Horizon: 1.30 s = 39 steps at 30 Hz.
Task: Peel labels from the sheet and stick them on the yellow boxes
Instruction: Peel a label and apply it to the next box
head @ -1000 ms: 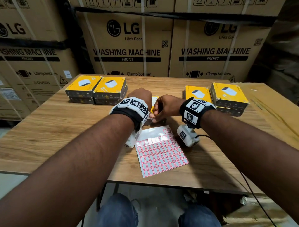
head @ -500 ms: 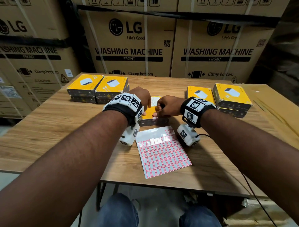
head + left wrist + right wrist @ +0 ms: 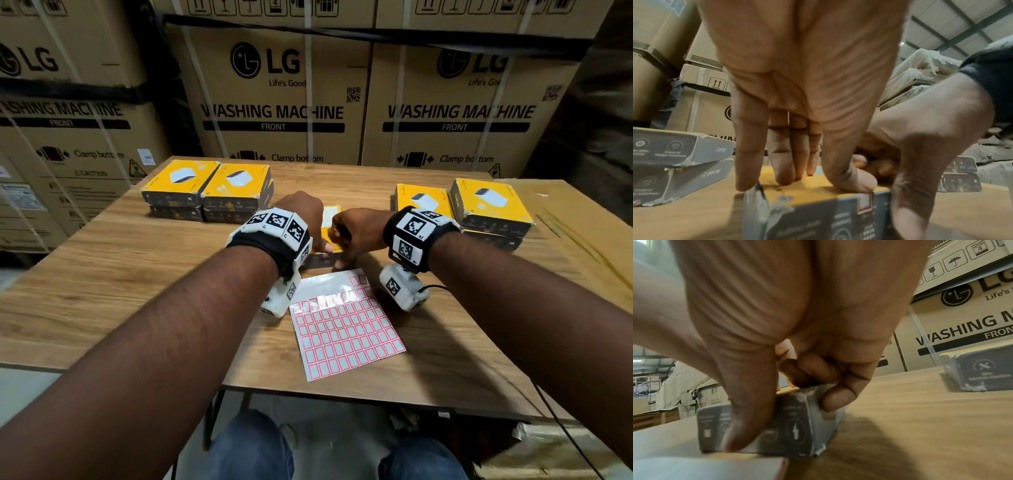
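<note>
A small yellow box [image 3: 327, 236] lies on the table between my hands, just beyond the label sheet [image 3: 346, 329]. My left hand [image 3: 306, 217] rests on its top with straight fingers [image 3: 781, 162]; the thumb [image 3: 851, 180] presses the near top edge. Right below the thumb, a red-bordered label [image 3: 865, 204] sits on the box's grey side [image 3: 818, 216]. My right hand [image 3: 356, 233] grips the box's right near corner [image 3: 793, 426], thumb [image 3: 748, 426] on the front face and fingers [image 3: 818, 369] curled over the top. The sheet's upper rows are mostly bare.
Stacked yellow boxes stand at the back left [image 3: 205, 188] and back right [image 3: 489, 205] of the wooden table [image 3: 120, 274]. Large LG washing-machine cartons [image 3: 274, 109] wall off the far side. A cable [image 3: 548, 394] runs off the table's right front.
My left hand has settled onto the box top, its thumb now down on the near edge. My right hand has shifted to grip the box's right corner. The sheet has not moved.
</note>
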Each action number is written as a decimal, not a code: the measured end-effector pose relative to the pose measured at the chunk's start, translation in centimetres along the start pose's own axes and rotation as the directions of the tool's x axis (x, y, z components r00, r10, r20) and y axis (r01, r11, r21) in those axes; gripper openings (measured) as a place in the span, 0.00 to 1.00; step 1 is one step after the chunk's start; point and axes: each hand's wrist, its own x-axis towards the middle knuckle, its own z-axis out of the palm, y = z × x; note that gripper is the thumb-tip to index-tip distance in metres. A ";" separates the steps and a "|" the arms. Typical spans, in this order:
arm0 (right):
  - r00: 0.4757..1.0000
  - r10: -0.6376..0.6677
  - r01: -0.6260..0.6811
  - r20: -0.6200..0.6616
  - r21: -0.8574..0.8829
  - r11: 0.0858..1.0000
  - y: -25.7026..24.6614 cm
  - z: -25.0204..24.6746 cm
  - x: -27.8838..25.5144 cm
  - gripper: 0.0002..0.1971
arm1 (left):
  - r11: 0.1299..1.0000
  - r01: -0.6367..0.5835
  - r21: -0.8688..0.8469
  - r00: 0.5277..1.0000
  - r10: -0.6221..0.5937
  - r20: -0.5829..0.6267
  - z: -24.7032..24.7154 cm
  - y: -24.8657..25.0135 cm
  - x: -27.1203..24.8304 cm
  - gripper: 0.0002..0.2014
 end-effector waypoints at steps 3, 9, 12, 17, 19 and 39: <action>0.999 0.014 -0.015 -0.035 -0.031 0.999 -0.2 0.1 -0.1 0.19 | 1.000 0.002 0.006 1.000 -0.002 0.003 -0.2 -0.1 0.0 0.23; 0.993 -0.011 -0.013 -0.119 -0.193 0.981 -1.0 1.1 0.3 0.22 | 1.000 -0.022 -0.001 0.999 0.022 0.038 -0.6 -0.7 0.1 0.13; 0.995 -0.005 -0.015 -0.098 -0.205 0.979 -1.0 1.0 0.4 0.18 | 1.000 -0.026 0.004 0.998 0.026 0.051 -0.8 -0.9 0.0 0.12; 0.998 0.018 -0.027 -0.052 -0.191 0.981 -0.6 0.4 0.5 0.18 | 0.997 -0.067 0.037 0.997 0.065 0.044 -0.4 -0.4 -0.7 0.28; 0.999 0.022 -0.029 -0.044 -0.167 0.986 -0.4 0.4 0.6 0.19 | 0.994 -0.093 0.063 0.996 0.092 0.017 0.1 -0.2 -1.1 0.30; 0.997 -0.014 -0.005 -0.080 -0.234 0.972 -0.7 0.5 0.4 0.21 | 0.984 -0.146 0.100 0.985 0.135 0.108 -0.6 -0.5 -1.7 0.22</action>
